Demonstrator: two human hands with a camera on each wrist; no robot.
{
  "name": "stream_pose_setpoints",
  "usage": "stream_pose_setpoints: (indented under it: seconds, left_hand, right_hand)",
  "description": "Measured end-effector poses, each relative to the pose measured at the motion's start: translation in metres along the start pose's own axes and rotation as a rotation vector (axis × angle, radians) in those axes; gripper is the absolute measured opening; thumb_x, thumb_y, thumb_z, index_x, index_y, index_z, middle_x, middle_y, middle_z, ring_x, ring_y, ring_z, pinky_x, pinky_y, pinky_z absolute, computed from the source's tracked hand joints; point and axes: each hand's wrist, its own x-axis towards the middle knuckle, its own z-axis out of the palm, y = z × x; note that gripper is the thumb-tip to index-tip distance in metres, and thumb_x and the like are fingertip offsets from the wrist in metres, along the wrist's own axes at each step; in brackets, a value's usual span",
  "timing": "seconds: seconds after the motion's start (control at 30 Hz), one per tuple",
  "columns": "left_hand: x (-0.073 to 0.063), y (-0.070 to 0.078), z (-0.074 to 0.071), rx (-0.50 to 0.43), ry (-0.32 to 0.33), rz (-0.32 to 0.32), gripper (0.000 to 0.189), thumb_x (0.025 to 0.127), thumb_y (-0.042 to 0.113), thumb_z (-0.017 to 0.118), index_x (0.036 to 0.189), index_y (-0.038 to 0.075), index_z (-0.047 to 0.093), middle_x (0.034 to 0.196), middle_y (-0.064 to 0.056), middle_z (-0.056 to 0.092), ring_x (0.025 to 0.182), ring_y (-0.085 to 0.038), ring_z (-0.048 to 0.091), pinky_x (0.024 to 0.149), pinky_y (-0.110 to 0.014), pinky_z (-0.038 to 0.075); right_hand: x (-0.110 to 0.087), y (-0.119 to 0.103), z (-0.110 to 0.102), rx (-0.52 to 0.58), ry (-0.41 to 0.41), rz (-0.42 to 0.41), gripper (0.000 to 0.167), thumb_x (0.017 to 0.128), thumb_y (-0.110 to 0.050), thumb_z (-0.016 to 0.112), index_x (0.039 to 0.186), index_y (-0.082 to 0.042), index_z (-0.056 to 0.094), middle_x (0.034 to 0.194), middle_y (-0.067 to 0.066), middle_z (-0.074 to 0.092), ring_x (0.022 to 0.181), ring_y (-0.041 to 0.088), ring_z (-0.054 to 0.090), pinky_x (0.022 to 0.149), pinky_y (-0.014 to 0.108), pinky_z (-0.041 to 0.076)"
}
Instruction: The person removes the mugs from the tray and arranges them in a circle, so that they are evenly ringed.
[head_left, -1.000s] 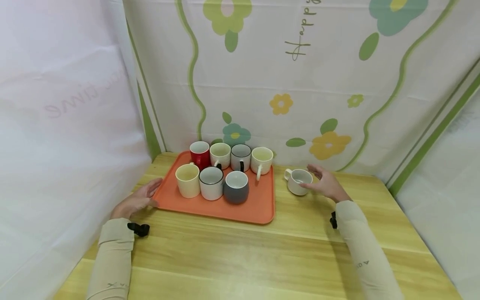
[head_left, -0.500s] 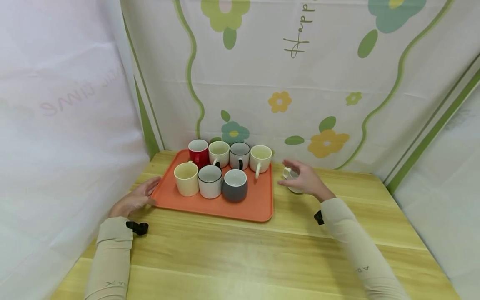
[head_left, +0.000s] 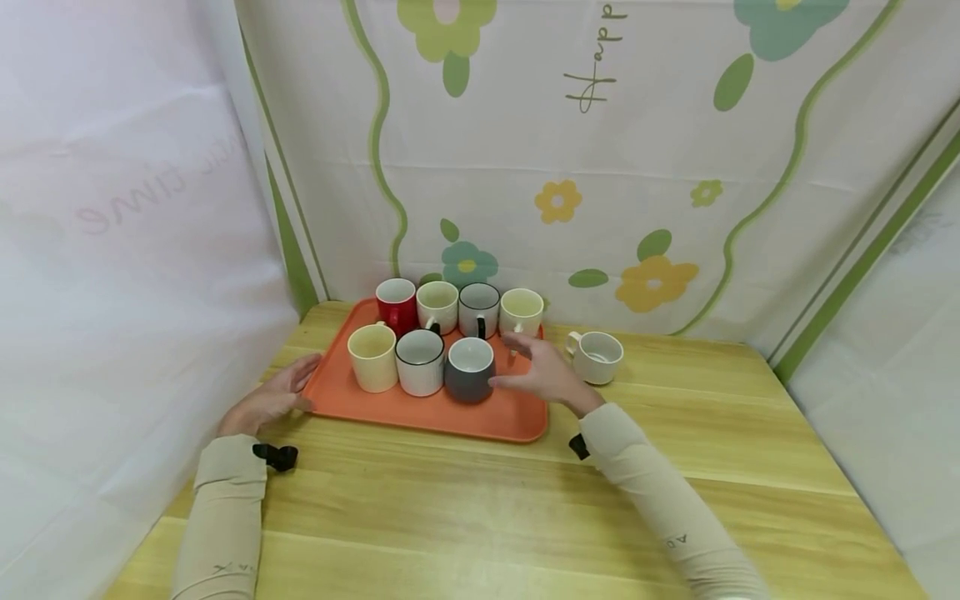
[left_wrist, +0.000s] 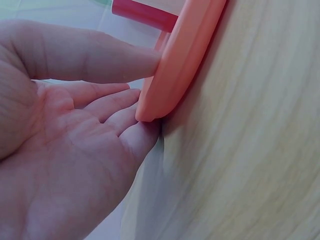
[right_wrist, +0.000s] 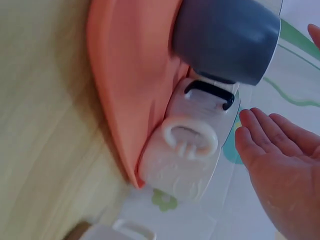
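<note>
At the left end of the orange tray (head_left: 517,417), my left hand (head_left: 273,396) pinches the edge. In the left wrist view the thumb (left_wrist: 95,57) lies against the rim and the fingertips (left_wrist: 142,132) reach its underside. My right hand (head_left: 547,375) is over the tray's right part, fingers spread and nothing held. Its fingertips are right by the dark grey mug (head_left: 470,379), which has a white inside. Behind the hand stands a cream mug (head_left: 521,308), its handle toward me. A white cup (head_left: 598,358) stands on the table, right of the tray.
Also on the tray are a red mug (head_left: 397,307), a pale yellow mug (head_left: 372,360), a ribbed white mug (head_left: 420,364), a second cream mug (head_left: 437,304) and a black-rimmed grey mug (head_left: 478,308). A flower-print curtain (head_left: 480,150) hangs behind the wooden table (head_left: 420,508).
My right hand has moved left from the white cup, across it, to beside the dark grey mug. The cup stays on the table. My left hand keeps its place at the tray.
</note>
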Motion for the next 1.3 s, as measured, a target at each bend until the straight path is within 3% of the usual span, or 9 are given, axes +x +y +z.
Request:
stream_pose_setpoints:
  seconds: [0.37,0.57,0.67,0.77,0.83,1.03,1.3]
  left_hand:
    - [-0.001,0.0,0.001,-0.021,-0.003,-0.004,0.11,0.084,-0.011,0.069,0.167,-0.005,-0.003,0.175,-0.031,-0.005,0.16,-0.057,0.001,0.097,-0.004,0.041]
    - [-0.003,0.0,0.0,-0.017,0.002,0.004,0.109,0.083,-0.013,0.067,0.166,-0.007,-0.003,0.174,-0.033,-0.004,0.159,-0.059,0.002,0.095,-0.004,0.042]
    - [-0.002,0.001,0.0,-0.01,0.001,-0.001,0.109,0.083,-0.012,0.067,0.167,-0.007,-0.003,0.174,-0.033,-0.004,0.159,-0.059,0.003,0.103,-0.01,0.045]
    - [-0.001,0.001,0.001,0.004,-0.001,-0.008,0.11,0.084,-0.01,0.069,0.167,-0.006,-0.002,0.175,-0.031,-0.003,0.16,-0.057,0.003,0.117,-0.024,0.043]
    - [0.001,0.001,0.001,0.011,-0.001,-0.014,0.11,0.084,-0.01,0.069,0.167,-0.005,-0.002,0.175,-0.03,-0.004,0.16,-0.056,0.002,0.118,-0.027,0.042]
    - [0.002,0.001,-0.001,-0.003,0.004,-0.018,0.112,0.082,-0.01,0.069,0.168,-0.005,-0.002,0.175,-0.03,-0.003,0.16,-0.055,0.001,0.097,-0.005,0.04]
    - [0.0,0.002,0.0,-0.014,-0.008,0.004,0.112,0.08,-0.011,0.068,0.166,-0.008,-0.003,0.173,-0.034,-0.003,0.158,-0.059,0.002,0.096,-0.003,0.041]
  right_hand:
    - [0.019,-0.001,0.031,0.024,0.076,-0.021,0.091,0.078,-0.036,0.093,0.152,0.002,0.053,0.152,0.018,0.06,0.142,0.042,0.056,0.119,0.058,0.043]
    - [0.025,-0.002,0.043,0.01,0.097,0.057,0.098,0.078,-0.042,0.093,0.157,-0.004,0.05,0.157,0.014,0.056,0.144,0.035,0.056,0.118,0.054,0.044]
    - [0.028,-0.003,0.048,-0.001,0.107,0.074,0.096,0.076,-0.044,0.094,0.154,-0.007,0.053,0.151,0.012,0.061,0.139,0.033,0.059,0.116,0.052,0.047]
    - [0.031,-0.002,0.053,-0.032,0.133,0.063,0.087,0.073,-0.045,0.096,0.145,-0.011,0.061,0.135,0.008,0.069,0.126,0.027,0.065,0.109,0.047,0.052]
    - [0.032,-0.001,0.055,-0.041,0.152,0.05,0.08,0.072,-0.043,0.097,0.139,-0.014,0.064,0.124,0.004,0.071,0.116,0.025,0.066,0.103,0.044,0.053]
    - [0.034,-0.001,0.059,-0.02,0.199,0.064,0.077,0.07,-0.041,0.098,0.133,-0.011,0.067,0.117,0.007,0.073,0.108,0.028,0.068,0.096,0.044,0.056]
    - [0.028,0.0,0.055,0.015,0.218,0.078,0.077,0.066,-0.04,0.1,0.13,-0.01,0.07,0.114,0.008,0.074,0.103,0.027,0.068,0.09,0.04,0.057]
